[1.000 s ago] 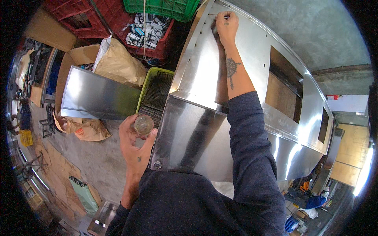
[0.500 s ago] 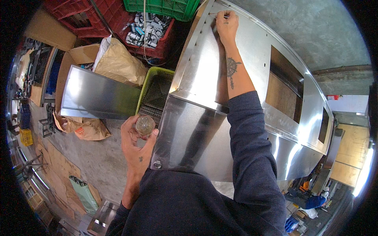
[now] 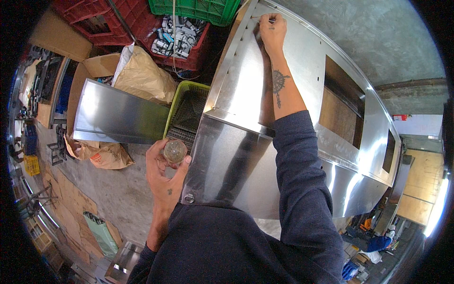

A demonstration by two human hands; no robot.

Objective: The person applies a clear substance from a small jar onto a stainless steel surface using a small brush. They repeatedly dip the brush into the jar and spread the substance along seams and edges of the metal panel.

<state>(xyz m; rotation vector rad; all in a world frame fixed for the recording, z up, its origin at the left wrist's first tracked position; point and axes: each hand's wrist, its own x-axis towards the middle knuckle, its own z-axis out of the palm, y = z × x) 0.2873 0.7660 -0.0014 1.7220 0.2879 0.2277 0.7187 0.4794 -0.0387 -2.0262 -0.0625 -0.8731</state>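
Observation:
My left hand [image 3: 166, 177] is wrapped round a small clear rounded jar [image 3: 175, 151], held upright left of the large metal cabinet. What is inside the jar I cannot make out. Far ahead, my right hand [image 3: 273, 31] pinches a thin stick [image 3: 256, 17] whose tip points left, toward the cabinet's far left edge. Shiny sheet metal forms the cabinet [image 3: 298, 52], and a row of small dark spots runs along its left edge. My right forearm stretches across its top panel.
Rectangular cutouts [image 3: 343, 102] open in the cabinet's panel. At left, a loose metal sheet [image 3: 120, 113] leans by a yellow-green basket [image 3: 187, 85]. Red crates [image 3: 191, 61] with small metal parts, a green crate [image 3: 198, 9] and paper sacks [image 3: 144, 73] stand beyond. One metal ring [image 3: 189, 198] sits at the cabinet's near corner.
Almost nothing differs. Both hands keep their places and grips, with at most a tiny shift of the right hand at the cabinet's edge.

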